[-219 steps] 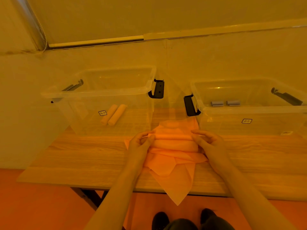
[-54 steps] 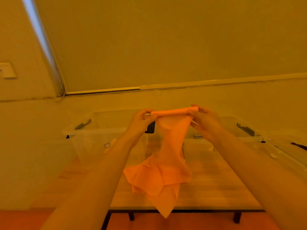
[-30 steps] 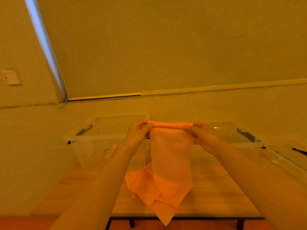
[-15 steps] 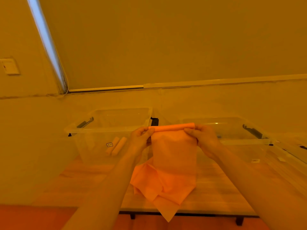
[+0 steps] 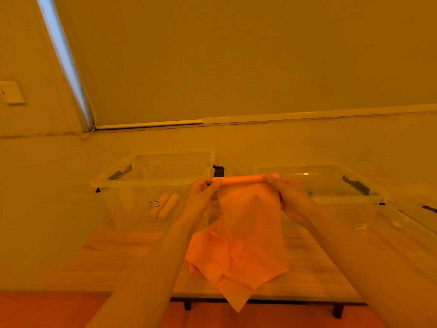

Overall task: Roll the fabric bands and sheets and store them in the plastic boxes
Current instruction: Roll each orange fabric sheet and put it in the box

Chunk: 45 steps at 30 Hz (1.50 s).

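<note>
**Orange fabric sheet, part-rolled, held above table**

Item: 1 thin orange fabric sheet [image 5: 250, 223], matte and slightly creased. Its top edge is wound into a narrow, firm roll [image 5: 243, 179] lying level in the air between 2 hands. The left hand [image 5: 201, 192] pinches the roll's left end with curled fingers; the right hand [image 5: 292, 197] pinches the right end likewise. The unrolled length hangs down flat, bunches in loose folds on the pale wooden table [image 5: 314, 263], and ends in a pointed corner over the front edge.

Behind: 2 clear plastic boxes with black latches. The left box [image 5: 151, 183] holds 2 small rolls [image 5: 165, 206] side by side. The right box [image 5: 331, 185] is partly hidden by the right hand; its contents cannot be made out.
</note>
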{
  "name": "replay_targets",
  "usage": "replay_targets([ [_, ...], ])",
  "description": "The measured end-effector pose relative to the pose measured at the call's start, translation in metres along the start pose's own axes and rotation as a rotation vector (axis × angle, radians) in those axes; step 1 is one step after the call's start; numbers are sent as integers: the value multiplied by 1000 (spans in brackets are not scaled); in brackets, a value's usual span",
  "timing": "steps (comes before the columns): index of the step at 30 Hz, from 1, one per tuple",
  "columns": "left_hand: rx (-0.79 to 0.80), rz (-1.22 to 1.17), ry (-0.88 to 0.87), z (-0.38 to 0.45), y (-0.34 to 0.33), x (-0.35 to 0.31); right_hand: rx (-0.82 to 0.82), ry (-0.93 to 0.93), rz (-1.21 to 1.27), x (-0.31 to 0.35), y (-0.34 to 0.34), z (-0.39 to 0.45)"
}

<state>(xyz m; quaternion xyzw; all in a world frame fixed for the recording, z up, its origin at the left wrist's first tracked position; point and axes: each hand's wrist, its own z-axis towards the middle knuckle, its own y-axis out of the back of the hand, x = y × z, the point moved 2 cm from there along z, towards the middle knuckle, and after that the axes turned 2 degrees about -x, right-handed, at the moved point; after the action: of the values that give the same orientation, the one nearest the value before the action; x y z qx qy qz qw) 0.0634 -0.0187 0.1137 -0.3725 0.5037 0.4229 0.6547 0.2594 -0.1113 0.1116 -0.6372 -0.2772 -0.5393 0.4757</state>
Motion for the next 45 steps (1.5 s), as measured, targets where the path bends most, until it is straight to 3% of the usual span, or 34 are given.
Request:
replay_targets([
  [12,64,-173,107,1,7,-2,66,-95,13,-5,-3,-1],
  [22,84,-69,58,-2,10,4,-20,-147,-17,-12,2,4],
  [34,82,68,53,-2,9,9,-50,-28,-245,-12,6,-2],
  [45,98,-53,163,-1,3,10,-83,93,-139,-2,7,-8],
])
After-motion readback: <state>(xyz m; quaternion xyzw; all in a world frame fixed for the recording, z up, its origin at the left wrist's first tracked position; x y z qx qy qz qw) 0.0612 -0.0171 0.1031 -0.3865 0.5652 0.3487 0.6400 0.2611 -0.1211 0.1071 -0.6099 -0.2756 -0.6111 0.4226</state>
